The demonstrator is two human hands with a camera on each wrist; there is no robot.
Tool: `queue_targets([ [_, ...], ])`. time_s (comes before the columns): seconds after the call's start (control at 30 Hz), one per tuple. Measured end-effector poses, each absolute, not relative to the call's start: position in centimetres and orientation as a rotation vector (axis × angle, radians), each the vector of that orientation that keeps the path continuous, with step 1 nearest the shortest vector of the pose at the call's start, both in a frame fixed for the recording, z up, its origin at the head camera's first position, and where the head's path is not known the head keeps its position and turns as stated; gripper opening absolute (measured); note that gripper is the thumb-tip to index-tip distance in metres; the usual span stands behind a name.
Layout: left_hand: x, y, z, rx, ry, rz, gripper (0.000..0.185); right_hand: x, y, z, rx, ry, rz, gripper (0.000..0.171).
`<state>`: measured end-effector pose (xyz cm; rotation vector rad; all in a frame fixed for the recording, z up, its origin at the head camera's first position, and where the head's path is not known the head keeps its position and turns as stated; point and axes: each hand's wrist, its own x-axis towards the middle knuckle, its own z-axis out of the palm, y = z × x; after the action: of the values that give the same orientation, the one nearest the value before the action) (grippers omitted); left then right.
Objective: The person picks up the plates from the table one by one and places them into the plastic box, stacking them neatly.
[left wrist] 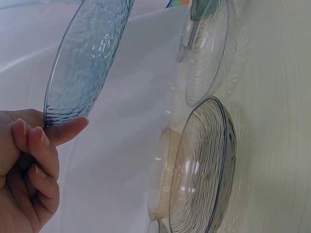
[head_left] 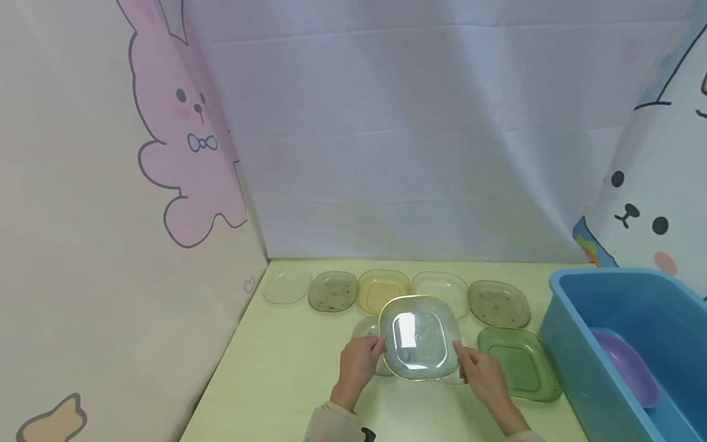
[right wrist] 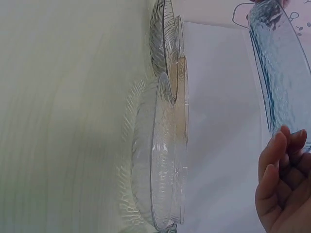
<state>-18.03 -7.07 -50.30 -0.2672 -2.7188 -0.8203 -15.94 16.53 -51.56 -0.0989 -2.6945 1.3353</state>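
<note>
both hands, left grip (head_left: 359, 362) and right grip (head_left: 482, 372), pinch the blue-tinted textured glass plate (head_left: 420, 336) by its edges above the counter (head_left: 276, 380); no readable writing shows.

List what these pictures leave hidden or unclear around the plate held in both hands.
- Head view: the held blue plate covers most of the clear plates under it, so their number cannot be told.
- Head view: the blue tub is cut by the right edge; its wall hides part of the purple bowl.
- Left wrist view: the left hand is cut by the frame edge.
- Right wrist view: the right hand is cut off at the corner.
</note>
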Motion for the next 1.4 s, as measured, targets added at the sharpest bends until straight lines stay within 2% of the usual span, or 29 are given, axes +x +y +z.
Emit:
queue_targets([
  [0.5,-17.9,-7.0,-50.4,-0.233,-2.686,-0.873,0.043,-16.3,15.9,-51.9,-0.123,-2.662,1.231,0.048],
  [1.4,-17.7,-8.2,-51.0,-0.092,-2.606,-1.213,0.041,-16.6,15.6,-51.0,0.057,-2.743,0.874,0.043],
])
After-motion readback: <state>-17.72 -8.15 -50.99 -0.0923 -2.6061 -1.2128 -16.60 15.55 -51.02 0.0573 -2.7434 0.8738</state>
